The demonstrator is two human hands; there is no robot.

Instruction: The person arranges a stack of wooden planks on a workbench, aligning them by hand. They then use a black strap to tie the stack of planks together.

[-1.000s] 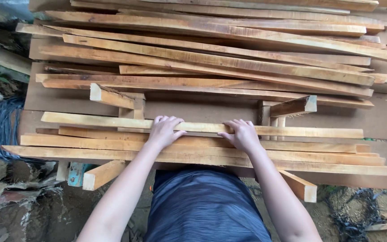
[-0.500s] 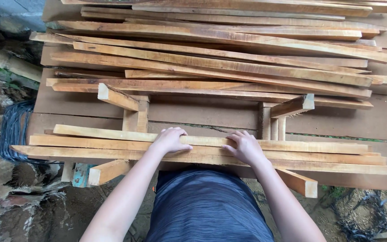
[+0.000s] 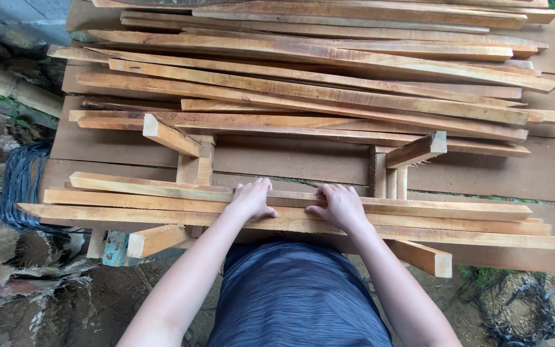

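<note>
— Head view: what do the hands touch?
— Left hand [image 3: 252,199] and right hand [image 3: 340,207] press flat, fingers spread open, on a near stack of wooden slats [image 3: 419,212], gripping nothing.
— Beyond the fingertips?
— A larger slat pile [image 3: 329,83] on the plank table [image 3: 290,157].

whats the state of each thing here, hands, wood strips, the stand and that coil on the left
left hand: flat, palm down on the near strips, not closed
right hand: flat, palm down beside it
near strips: lying lengthwise across the stand, loosely stacked
far pile of strips: lying flat, overlapping, slightly askew
wooden stand: upright, bearing the near strips
blue coil: wound up, on the ground
</note>
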